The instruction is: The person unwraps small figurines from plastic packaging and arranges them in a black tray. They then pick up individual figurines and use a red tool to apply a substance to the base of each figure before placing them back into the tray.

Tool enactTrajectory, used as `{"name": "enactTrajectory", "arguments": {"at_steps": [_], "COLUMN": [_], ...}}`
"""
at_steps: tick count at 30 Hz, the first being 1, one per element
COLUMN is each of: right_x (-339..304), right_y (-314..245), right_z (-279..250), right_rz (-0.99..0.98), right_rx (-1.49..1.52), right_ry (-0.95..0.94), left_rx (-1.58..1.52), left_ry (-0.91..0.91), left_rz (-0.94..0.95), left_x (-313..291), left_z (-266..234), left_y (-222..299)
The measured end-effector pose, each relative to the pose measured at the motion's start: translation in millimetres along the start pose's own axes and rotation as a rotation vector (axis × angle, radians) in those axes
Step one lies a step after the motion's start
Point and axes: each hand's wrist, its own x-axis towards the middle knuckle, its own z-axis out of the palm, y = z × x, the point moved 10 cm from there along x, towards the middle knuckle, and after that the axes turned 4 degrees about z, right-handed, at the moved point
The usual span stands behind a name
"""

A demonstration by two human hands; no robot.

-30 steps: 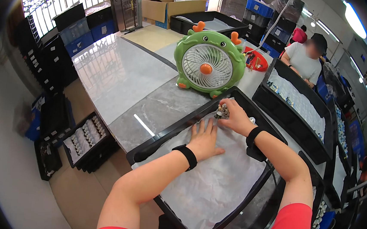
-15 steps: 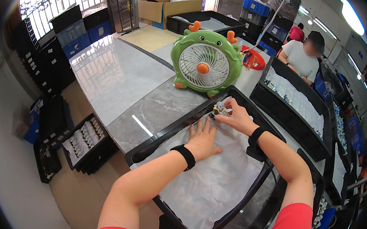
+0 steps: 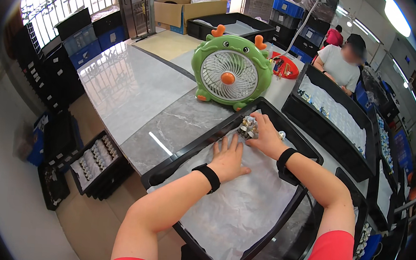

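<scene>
A black tray [image 3: 319, 158] lined with a crinkled white sheet [image 3: 240, 215] lies in front of me. My left hand [image 3: 228, 160] rests flat on the sheet, fingers spread, holding nothing. Near the tray's far corner, the thumb and fingers of my right hand [image 3: 267, 137] curve around a cluster of small multicoloured pieces [image 3: 248, 127] in grey, white and yellow. Their exact kind is too small to make out, and the hand covers part of the cluster. Another small light piece [image 3: 282, 135] shows just beyond my right knuckles.
A green cartoon-shaped fan [image 3: 231, 73] stands beyond the tray on the grey table [image 3: 170, 115]. To the right is a long black tray [image 3: 337, 128] with rows of small pieces; a person [image 3: 342, 65] sits behind it. Stacked trays [image 3: 98, 165] stand on the floor at left.
My right hand has shifted slightly toward me at the cluster, and more of the small pieces show beside its fingers. My left hand stays flat on the sheet.
</scene>
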Motion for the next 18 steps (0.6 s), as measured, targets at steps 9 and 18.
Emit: {"name": "enactTrajectory", "arguments": {"at_steps": [9, 18], "right_x": [6.5, 28.0], "right_y": [10.8, 48.4], "right_z": [-3.4, 0.0], "right_rz": [0.118, 0.219], "right_rx": [0.063, 0.201], "right_ry": [-0.054, -0.056], "left_rx": [-0.026, 0.008], "left_ry": [0.006, -0.003], "left_rz": [-0.008, 0.005], "left_x": [1.0, 1.8], "left_z": [-0.7, -0.6], "left_y": [-4.1, -1.0]}}
